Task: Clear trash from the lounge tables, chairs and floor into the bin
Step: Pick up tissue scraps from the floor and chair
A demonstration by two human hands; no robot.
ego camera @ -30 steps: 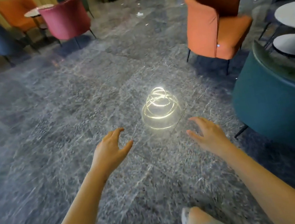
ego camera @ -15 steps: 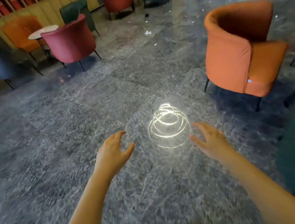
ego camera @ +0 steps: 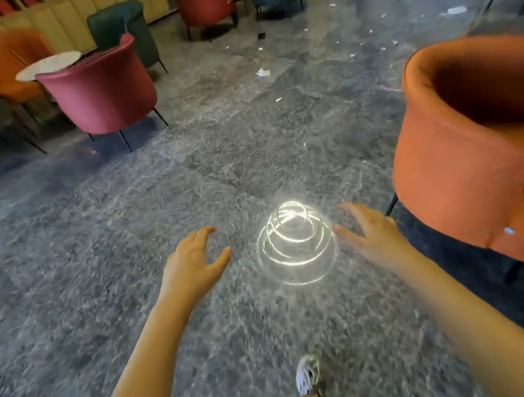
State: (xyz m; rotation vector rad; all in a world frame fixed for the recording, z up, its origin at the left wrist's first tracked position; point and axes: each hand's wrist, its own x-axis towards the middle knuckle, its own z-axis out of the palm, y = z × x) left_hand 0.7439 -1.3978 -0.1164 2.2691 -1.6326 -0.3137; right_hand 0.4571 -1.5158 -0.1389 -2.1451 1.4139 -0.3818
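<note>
Both my arms stretch forward over the grey marble floor. My left hand [ego camera: 195,263] is empty, its fingers loosely spread. My right hand [ego camera: 368,234] is empty too, with relaxed fingers. Between them a bright spiral light reflection [ego camera: 295,244] glints on the floor. Scraps of white paper trash lie far ahead: a crumpled piece [ego camera: 262,72], a small scrap [ego camera: 278,99], a larger sheet [ego camera: 456,10] and several tiny bits. No bin is in view.
An orange armchair [ego camera: 469,152] stands close on my right. A pink armchair [ego camera: 100,89] and a round white table [ego camera: 48,64] sit at the left, with orange, green and blue chairs behind. More chairs stand at the back. My shoe [ego camera: 309,375] is below.
I have walked forward: the teal chair and tables on the right dropped out of view, the orange armchair came nearer, and the far chairs and floor litter appeared. Both hands stay empty.
</note>
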